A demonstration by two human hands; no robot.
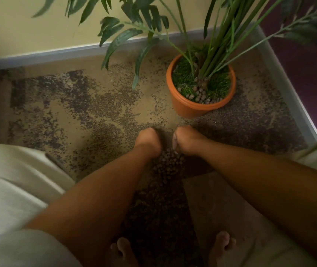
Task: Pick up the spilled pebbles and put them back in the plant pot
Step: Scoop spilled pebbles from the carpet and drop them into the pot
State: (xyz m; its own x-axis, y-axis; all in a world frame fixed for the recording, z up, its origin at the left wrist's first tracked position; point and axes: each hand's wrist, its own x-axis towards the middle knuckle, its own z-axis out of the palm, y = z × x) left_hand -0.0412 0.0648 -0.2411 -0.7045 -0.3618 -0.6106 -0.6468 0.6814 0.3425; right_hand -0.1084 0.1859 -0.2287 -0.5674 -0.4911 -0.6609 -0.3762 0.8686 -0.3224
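A heap of small brown pebbles (170, 166) lies on the patterned carpet between my two wrists. My left hand (148, 140) and my right hand (187, 139) sit side by side at the far end of the heap. The fingers of both curl down and inward into the pebbles, and what lies in the palms is hidden. The orange plant pot (188, 109) stands just beyond my right hand, upright, with green stems and grass. A few pebbles (200, 95) show inside its near rim.
Long leaves (123, 40) hang over the floor left of the pot. The wall and grey skirting (61, 53) run behind, and a second skirting (288, 93) closes the corner on the right. My bare feet (122, 249) stand at the bottom edge.
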